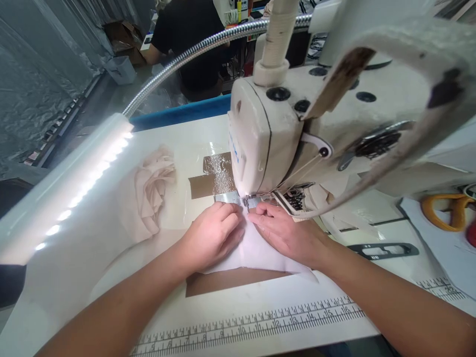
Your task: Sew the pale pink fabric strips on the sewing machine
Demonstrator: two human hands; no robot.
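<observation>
A sewing machine point(253, 134) stands over the table, its needle area just beyond my fingertips. White fabric point(256, 253) lies under both hands and runs up to the presser foot. My left hand point(215, 235) rests on the fabric's left side, fingers curled and pressed together. On the right side, my right hand point(284, 230) lies on the cloth beside the needle area, its thumb and fingers partly bent around the fabric edge. Brown tape or board point(234, 280) shows beneath the fabric's near edge.
Crumpled beige cloth point(152, 193) lies at the left, under a lit lamp point(85, 183). A printed ruler point(241, 329) runs along the front edge. At right are a grey thread snipper point(385, 250) and orange-handled scissors point(444, 213). A person point(189, 44) sits beyond the table.
</observation>
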